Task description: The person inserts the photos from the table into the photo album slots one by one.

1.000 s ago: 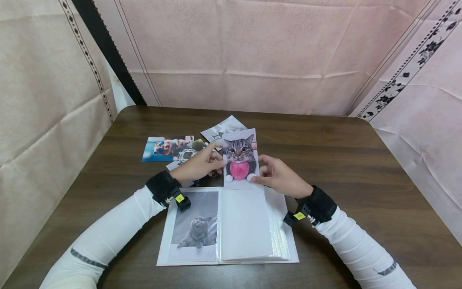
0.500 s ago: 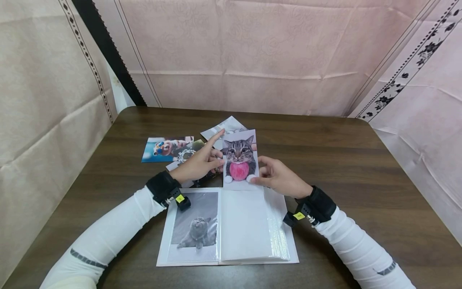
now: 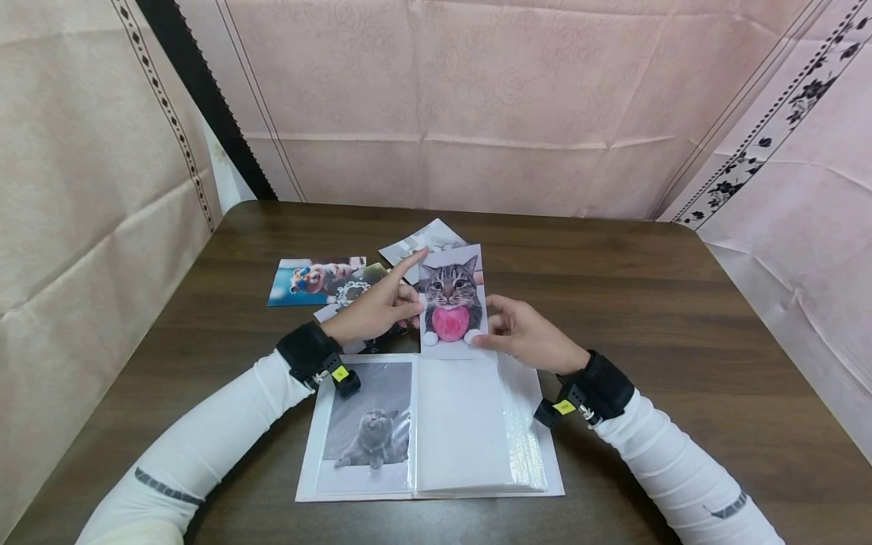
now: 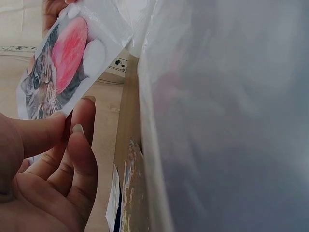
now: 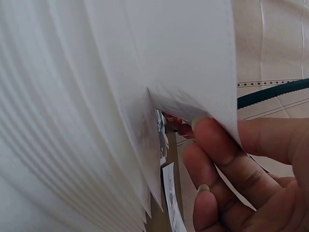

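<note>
A photo (image 3: 452, 303) of a tabby cat with a pink heart stands at the top of the right-hand page of an open photo album (image 3: 470, 424). Its lower end meets the clear sleeve (image 4: 140, 24) in the left wrist view. My left hand (image 3: 381, 303) pinches the photo's left edge between thumb and fingers, with the index finger stretched up beside it. At the lower right edge, my right hand (image 3: 527, 333) pinches the photo, thumb in front and fingers behind. The right wrist view shows that hand's fingers (image 5: 217, 140) at a white sheet's edge.
Several loose photos lie behind the album, among them a blue one (image 3: 316, 280) at the left and a pale one (image 3: 422, 242) at the back. A grey cat picture (image 3: 375, 431) fills the album's left page. The brown table (image 3: 647, 303) extends on both sides.
My left index finger has straightened and now points up along the photo's left side. The photo has shifted very slightly to the left; the album lies as before.
</note>
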A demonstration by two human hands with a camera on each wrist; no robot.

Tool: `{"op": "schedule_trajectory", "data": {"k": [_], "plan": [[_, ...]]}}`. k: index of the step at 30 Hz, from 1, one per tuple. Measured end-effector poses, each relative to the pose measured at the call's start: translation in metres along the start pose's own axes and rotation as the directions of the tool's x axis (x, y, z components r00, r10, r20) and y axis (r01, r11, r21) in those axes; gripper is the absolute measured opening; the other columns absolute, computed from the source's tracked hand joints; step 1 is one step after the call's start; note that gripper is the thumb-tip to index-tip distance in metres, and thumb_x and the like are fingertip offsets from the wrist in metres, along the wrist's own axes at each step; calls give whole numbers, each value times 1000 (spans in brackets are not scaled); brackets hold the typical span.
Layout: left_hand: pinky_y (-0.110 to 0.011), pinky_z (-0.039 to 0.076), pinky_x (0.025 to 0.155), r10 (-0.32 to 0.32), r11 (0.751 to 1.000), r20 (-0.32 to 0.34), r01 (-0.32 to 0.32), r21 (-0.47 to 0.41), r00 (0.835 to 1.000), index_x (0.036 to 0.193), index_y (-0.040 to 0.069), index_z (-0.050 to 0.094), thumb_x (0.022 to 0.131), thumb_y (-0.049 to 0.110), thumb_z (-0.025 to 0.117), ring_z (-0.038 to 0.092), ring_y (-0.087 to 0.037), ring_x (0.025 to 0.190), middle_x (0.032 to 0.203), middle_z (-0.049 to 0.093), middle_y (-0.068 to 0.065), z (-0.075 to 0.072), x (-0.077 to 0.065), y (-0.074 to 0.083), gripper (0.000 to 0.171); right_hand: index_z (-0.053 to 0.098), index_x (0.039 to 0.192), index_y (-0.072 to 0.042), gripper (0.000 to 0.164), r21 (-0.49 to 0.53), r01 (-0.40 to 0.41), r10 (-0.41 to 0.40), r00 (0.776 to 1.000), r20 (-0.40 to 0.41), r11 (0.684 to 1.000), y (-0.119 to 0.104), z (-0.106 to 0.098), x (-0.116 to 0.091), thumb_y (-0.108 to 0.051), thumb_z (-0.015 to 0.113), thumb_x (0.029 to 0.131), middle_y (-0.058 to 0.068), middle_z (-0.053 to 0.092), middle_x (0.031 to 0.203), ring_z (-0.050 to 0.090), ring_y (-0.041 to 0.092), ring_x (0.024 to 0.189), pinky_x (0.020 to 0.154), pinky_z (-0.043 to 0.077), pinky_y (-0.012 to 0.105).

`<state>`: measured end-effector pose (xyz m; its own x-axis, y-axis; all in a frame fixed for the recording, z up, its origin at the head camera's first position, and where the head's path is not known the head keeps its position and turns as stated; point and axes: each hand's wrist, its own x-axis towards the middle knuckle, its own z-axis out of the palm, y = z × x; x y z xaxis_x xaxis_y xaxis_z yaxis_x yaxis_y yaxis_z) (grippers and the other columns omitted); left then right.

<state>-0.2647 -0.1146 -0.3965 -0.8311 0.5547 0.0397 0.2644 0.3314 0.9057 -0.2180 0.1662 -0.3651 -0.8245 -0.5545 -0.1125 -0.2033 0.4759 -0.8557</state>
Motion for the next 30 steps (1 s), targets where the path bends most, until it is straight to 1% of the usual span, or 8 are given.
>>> {"op": "schedule_trajectory", "data": {"k": [5,9,14,18,21,24,28,30], "plan": [[-32,60,80,-2,1000,8,2,-15,1000,163,34,4,100,0,58,71,-28,79,85,70,-13,-1,1,-1,90,47,137,1,52,-1,-2,2,1000,-15,1000,0,-1,0,-11,73,93,11,72,88,62,22,80,65,45,21],[-33,60,82,-9,1000,17,9,-15,1000,163,35,5,100,1,59,72,-27,79,85,71,-13,-2,1,-2,89,46,137,1,52,7,-2,2,1000,-19,1000,-1,-1,-1,-11,72,94,11,71,87,61,24,78,63,44,21],[-33,59,79,-28,1000,7,28,-1,1000,161,33,10,102,6,58,72,-27,79,85,71,-13,-1,1,-2,80,46,136,1,51,25,0,0,1000,-15,1000,0,0,0,-9,72,94,10,68,83,58,28,74,60,41,22],[-34,57,78,-38,999,-1,38,11,999,161,30,14,103,9,57,71,-27,79,85,71,-13,-1,0,-2,75,46,137,1,53,27,-1,1,1000,-17,1000,0,0,0,-10,73,93,9,67,82,55,33,71,58,39,22],[-34,56,77,-39,999,-1,39,14,999,161,28,15,103,9,57,71,-28,78,86,71,-14,-1,0,-3,74,45,138,0,55,29,0,1,1000,-18,1000,1,1,0,-10,73,93,10,67,82,54,34,71,58,38,22],[-34,56,77,-34,999,0,34,13,999,160,26,16,103,8,56,71,-29,78,87,72,-14,-2,0,-3,73,44,140,0,56,30,0,0,1000,-21,1000,1,1,0,-10,74,93,11,70,85,58,30,73,59,40,21],[-35,55,74,-29,999,-1,29,15,1000,160,26,18,103,7,57,71,-30,77,86,72,-13,-1,1,-4,72,43,141,0,60,32,3,-2,1000,-26,999,1,1,-1,-11,75,92,13,73,90,63,23,79,66,45,20],[-35,54,72,-25,999,0,25,20,1000,159,26,19,103,7,57,71,-29,77,85,72,-13,-1,1,-4,71,43,142,0,60,33,6,-5,1000,-27,999,1,2,0,-10,75,92,14,74,91,64,22,81,69,46,20]]}}
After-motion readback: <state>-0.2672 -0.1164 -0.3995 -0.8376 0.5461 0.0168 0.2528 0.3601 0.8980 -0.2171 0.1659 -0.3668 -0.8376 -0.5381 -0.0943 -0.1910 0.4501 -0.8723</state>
